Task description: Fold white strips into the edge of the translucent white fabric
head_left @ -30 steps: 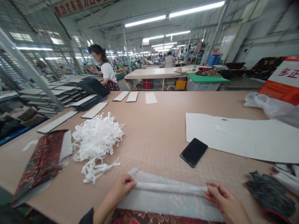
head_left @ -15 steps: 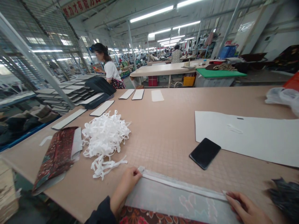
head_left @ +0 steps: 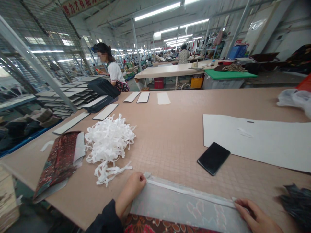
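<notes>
Left hand [head_left: 133, 186]: seven o'clock, fingertips closed; you're pinching the white strip [head_left: 189, 191].
Right hand [head_left: 255, 213]: four o'clock, pinching its other end.
Fabric [head_left: 172, 204]: looking soft, light; suiting edge grips.

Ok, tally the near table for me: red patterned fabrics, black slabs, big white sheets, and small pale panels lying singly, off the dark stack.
Red patterned fabrics: 2
Black slab: 1
Big white sheet: 1
Small pale panels: 5
Total: 9
</notes>
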{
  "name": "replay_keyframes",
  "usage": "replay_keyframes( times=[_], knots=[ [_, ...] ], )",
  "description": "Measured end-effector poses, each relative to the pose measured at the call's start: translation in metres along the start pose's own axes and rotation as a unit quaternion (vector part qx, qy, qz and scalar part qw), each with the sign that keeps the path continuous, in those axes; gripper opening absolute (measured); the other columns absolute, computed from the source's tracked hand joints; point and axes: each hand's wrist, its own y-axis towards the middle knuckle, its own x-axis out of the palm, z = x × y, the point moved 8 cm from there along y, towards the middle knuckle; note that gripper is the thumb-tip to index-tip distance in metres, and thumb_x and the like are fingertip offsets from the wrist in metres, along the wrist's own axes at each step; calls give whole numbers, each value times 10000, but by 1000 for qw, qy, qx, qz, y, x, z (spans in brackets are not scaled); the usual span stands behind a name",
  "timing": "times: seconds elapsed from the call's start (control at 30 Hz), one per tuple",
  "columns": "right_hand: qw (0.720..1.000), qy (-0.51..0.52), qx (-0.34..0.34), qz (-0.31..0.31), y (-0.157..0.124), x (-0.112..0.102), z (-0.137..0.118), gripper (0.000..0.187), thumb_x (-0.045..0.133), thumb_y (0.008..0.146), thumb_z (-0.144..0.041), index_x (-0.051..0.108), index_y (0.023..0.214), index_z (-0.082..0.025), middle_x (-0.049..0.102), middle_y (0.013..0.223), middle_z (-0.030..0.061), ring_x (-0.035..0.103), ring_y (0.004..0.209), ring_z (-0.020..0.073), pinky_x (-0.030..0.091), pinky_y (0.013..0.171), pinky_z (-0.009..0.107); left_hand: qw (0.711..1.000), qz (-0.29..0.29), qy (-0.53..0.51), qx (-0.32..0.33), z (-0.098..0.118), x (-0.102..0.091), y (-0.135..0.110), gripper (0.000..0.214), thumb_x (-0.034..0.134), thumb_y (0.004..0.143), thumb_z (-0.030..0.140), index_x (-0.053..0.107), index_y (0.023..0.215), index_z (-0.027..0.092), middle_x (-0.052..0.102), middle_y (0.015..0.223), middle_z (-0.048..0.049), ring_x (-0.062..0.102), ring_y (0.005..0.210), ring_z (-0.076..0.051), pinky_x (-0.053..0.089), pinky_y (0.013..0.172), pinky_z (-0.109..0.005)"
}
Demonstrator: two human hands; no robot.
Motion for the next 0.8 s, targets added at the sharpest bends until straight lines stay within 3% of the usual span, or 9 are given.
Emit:
replay_keyframes(
  times=[0.33,0.43,0.6,0.7,0.8],
  knots=[
    [1000,-15,-7,-1,0,2,0,333,474,645,-543,621,781,-277,692,813,26,635,773,267,487,628,322,994,16,104,-12,11,-1,-7,139,410,712,124,546,692,146,592,705,-50,530,671,-165,348,615,-257],
    [1000,-21,-21,-4,0,1,-5,319,494,625,-536,616,761,-275,688,794,24,632,759,260,483,640,315,983,49,175,26,24,-2,-16,165,404,749,104,555,805,140,590,831,-69,535,794,-184,376,704,-277],
    [998,-14,-58,16,-6,-3,-22,309,437,684,-510,586,769,-253,675,809,42,620,781,246,466,685,317,894,80,396,192,56,18,-36,254,392,786,38,604,864,153,604,885,-70,553,851,-218,422,799,-372],
    [997,-17,-72,19,-8,-3,-32,297,414,709,-486,567,766,-239,663,805,49,612,775,241,457,696,326,860,100,444,232,58,29,-46,356,386,764,-14,623,977,144,626,900,-81,584,851,-212,435,845,-388],
    [996,-15,-78,34,-10,-7,-41,256,415,715,-456,554,733,-241,656,771,40,608,752,235,454,685,326,820,120,496,260,58,41,-53,585,390,729,-52,491,1224,244,626,965,-92,595,897,-227,453,837,-406]
  ],
)
